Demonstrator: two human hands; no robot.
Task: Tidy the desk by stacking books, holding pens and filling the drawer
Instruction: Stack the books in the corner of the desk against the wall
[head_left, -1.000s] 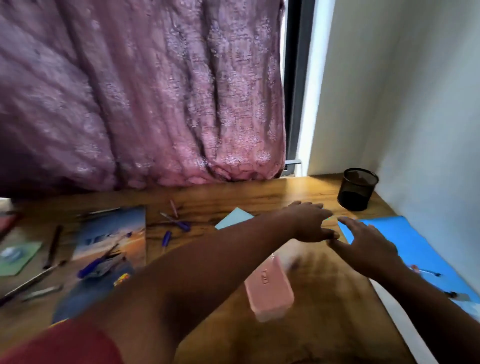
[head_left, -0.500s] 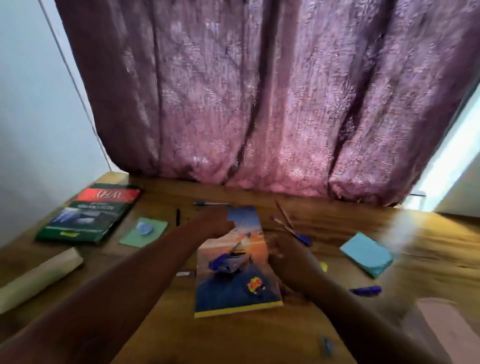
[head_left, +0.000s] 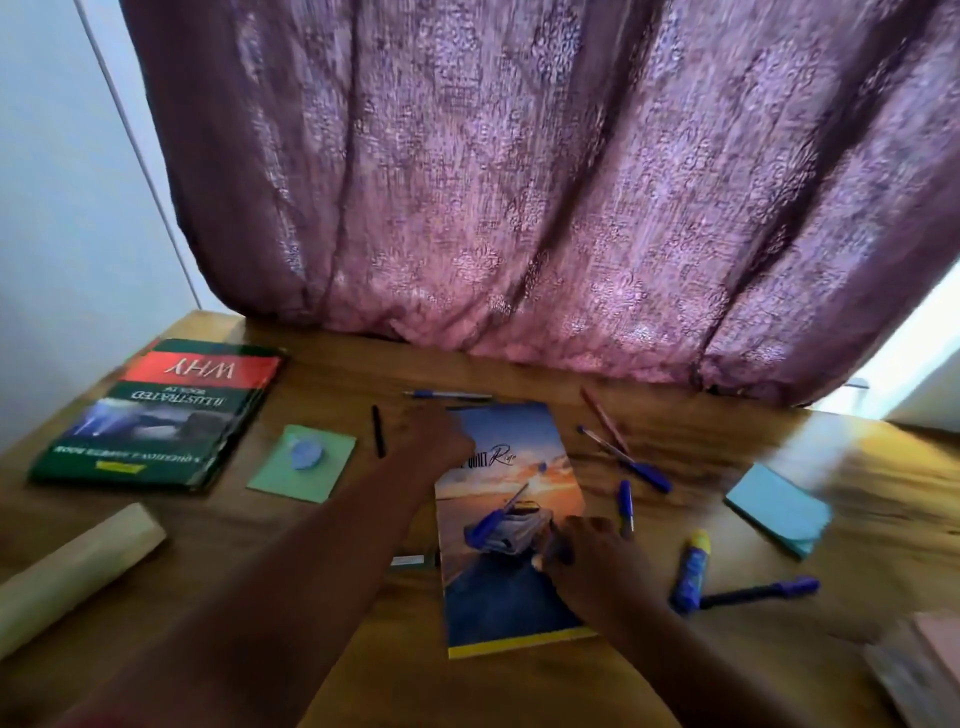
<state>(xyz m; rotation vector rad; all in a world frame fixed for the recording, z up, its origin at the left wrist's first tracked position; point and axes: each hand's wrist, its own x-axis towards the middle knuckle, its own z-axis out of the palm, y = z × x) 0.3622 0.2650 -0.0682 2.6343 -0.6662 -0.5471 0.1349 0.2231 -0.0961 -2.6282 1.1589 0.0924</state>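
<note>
fingers: left hand curled over the sunset book's far left corner, right hand spread flat on its near right edge, no firm grasp visible | book flat mid-desk, pen on top | likely framing it to lift onto the green book for stacking

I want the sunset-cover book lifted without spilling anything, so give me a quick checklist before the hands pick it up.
1. Left hand on the far-left edge of the sunset book: ok.
2. Right hand on its near-right edge: ok.
3. Cover free of loose things: not ok, a blue pen lies on it.
4. Firm grip under the edges: cannot tell.
5. Green book lies flat with its cover bare, ready as a stack base: ok.
6. Pens beside the book lying apart from it: ok.
</note>
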